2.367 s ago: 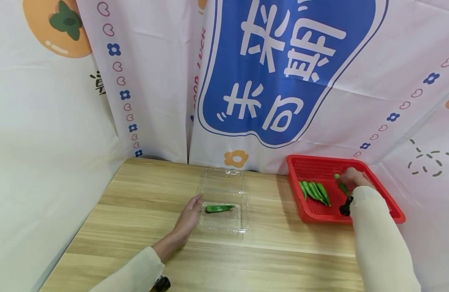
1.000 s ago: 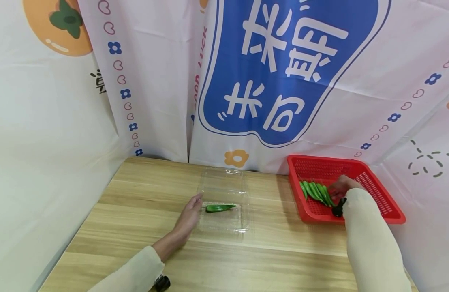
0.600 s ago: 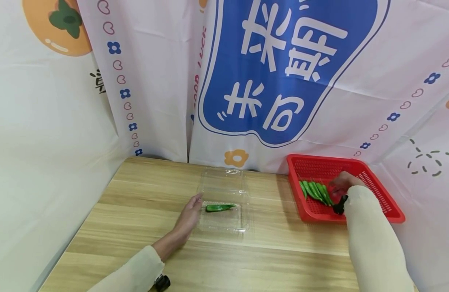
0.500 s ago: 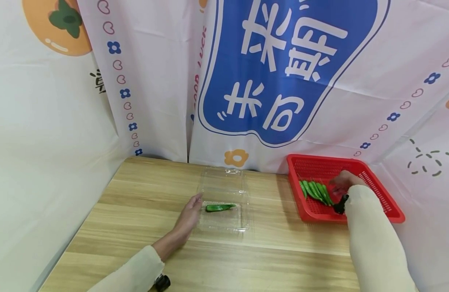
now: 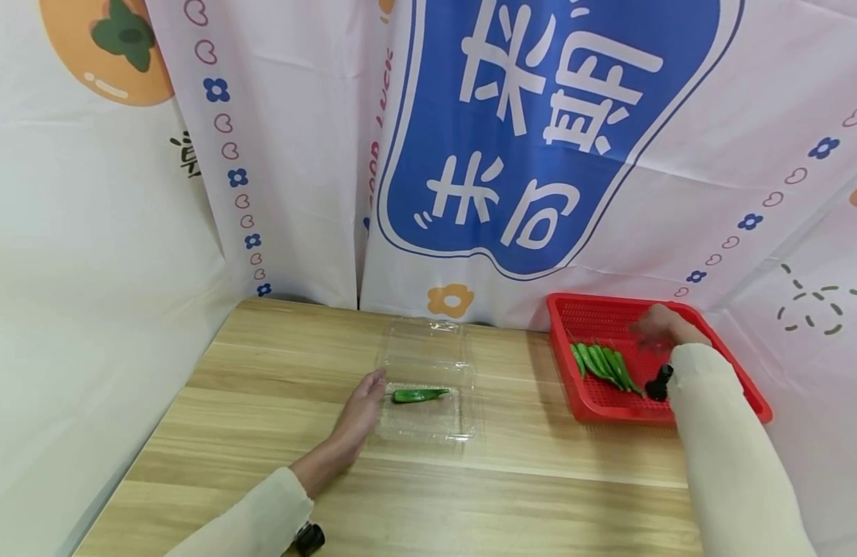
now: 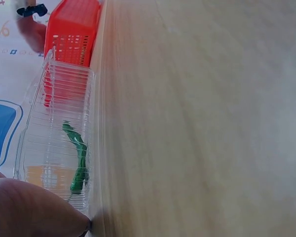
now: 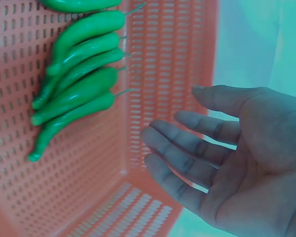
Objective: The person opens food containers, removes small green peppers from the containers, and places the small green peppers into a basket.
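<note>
In the head view, my left hand holds the left rim of an open, hinged clear plastic container on the table. The left wrist view shows its thumb at the container's near edge. One green chili pepper lies crosswise inside. My right hand is above the red basket, its fingers spread and relaxed, nothing in its palm. Several green chili peppers lie side by side in the basket, stems toward its back wall, a short gap from my fingertips.
The basket stands at the right back of the wooden table. Bare tabletop lies between container and basket. A printed cloth hangs behind the table, and white cloth encloses both sides. A black wrist camera hangs under my right sleeve.
My right hand carried a chili pepper leftward within the basket, laid it at the right end of the row and let go. Now it has drawn back up and right. My left hand stays put.
</note>
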A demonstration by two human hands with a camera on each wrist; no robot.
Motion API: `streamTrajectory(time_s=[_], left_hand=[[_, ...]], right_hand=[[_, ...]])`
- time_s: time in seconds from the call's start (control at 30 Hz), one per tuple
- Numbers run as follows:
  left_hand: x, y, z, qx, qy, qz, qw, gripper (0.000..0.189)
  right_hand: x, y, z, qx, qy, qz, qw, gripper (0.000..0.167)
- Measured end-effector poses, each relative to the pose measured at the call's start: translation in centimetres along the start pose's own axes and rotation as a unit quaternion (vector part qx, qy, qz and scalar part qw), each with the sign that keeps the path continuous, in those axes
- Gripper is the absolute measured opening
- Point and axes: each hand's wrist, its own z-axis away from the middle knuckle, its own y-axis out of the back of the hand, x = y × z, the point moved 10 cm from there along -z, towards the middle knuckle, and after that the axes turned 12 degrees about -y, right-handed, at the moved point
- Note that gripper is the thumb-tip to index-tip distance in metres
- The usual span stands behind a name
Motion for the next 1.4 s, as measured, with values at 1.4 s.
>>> streamTrajectory(time_s=[1.4], left_hand=[[-0.2,-0.1,0.3,-0.006,0.008,0.011,0.9999,0.056]], right_hand=[[-17.3,-2.4,9.3,0.208,0.210,0.173,0.9396,0.038]])
